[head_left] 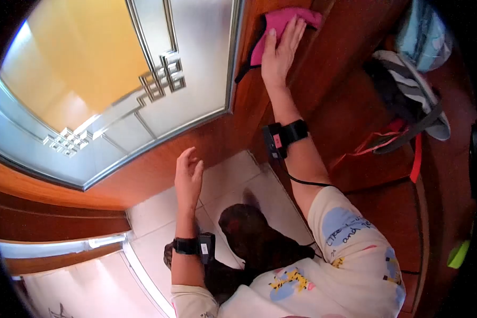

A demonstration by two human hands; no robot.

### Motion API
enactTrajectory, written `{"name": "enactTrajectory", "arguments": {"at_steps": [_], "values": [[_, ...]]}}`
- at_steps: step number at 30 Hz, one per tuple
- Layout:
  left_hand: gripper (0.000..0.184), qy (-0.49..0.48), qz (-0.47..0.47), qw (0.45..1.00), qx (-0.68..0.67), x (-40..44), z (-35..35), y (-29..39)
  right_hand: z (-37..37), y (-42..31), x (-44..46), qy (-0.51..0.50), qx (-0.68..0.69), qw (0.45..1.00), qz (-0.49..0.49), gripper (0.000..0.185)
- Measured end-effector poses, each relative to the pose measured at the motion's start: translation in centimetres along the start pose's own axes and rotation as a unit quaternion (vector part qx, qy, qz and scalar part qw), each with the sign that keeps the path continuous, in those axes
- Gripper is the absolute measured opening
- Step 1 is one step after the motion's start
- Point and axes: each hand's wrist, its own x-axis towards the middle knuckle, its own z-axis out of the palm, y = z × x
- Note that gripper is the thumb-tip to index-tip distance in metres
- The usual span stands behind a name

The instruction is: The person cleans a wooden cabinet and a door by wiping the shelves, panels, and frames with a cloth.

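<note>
A pink cloth (281, 26) with black edging lies against the brown wooden door frame at the top of the head view. My right hand (282, 53) holds it pressed to the wood, palm down and fingers extended over the fabric. What is under the palm stays hidden. Beside the cloth is the wooden door (169, 153), whose glass panel (201, 69) carries silver and gold trim. My left hand (189, 172) hangs in front of the lower door, apart from it, fingers loosely bent and holding nothing.
Right of the frame, a grey and white shoe (416, 87), a red ribbon (416, 159) and a clear bag (424, 40) sit on brown wood. Below are pale floor tiles (233, 177) and my dark shoes (249, 228). A green object (458, 254) shows at far right.
</note>
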Motion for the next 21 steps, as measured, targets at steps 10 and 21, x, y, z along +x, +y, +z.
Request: {"name": "enactTrajectory", "arguments": {"at_steps": [10,21], "values": [[0.037,0.005,-0.018,1.000,-0.022,-0.2,-0.4,0.0,5.7,4.1,-23.5,-0.018,-0.046,0.934,0.354,0.059],[0.037,-0.004,-0.038,0.999,-0.024,-0.2,0.1,-0.5,4.3,-4.7,-12.6,-0.002,0.091,0.952,0.293,0.063]]}}
